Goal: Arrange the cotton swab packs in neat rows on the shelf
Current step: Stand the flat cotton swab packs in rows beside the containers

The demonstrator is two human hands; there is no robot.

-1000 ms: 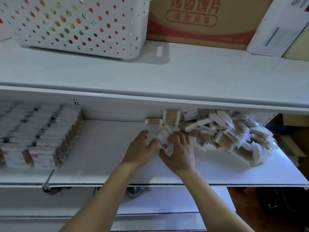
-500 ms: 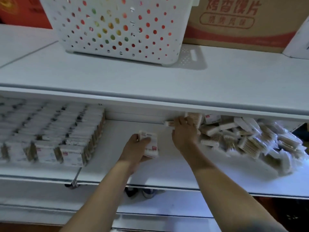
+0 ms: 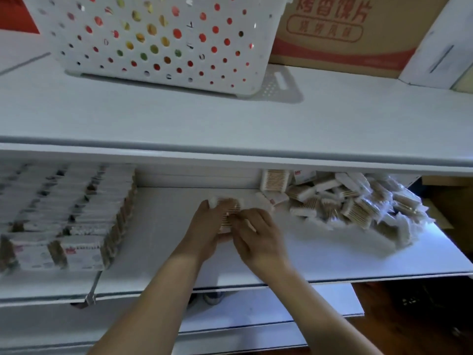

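Observation:
On the white middle shelf point(image 3: 163, 242), neat rows of cotton swab packs point(image 3: 76, 213) fill the left side. A loose heap of packs point(image 3: 358, 203) lies at the right, under the upper shelf's lip. Between them, both my hands meet over the shelf's centre. My left hand point(image 3: 207, 226) and my right hand point(image 3: 258, 237) together grip a small stack of swab packs point(image 3: 229, 208), whose wooden sticks and white tips show between the fingers. The lower part of the stack is hidden by my fingers.
The upper shelf point(image 3: 230, 124) carries a white perforated basket point(image 3: 163, 39), a brown cardboard box point(image 3: 340, 29) and a white box point(image 3: 440, 47) at the right. Its front edge overhangs the back of the middle shelf. A lower shelf point(image 3: 256, 311) sits beneath.
My right hand has come back from the heap with a pack and joined my left hand, which has shifted slightly right. Both now hold the packs together.

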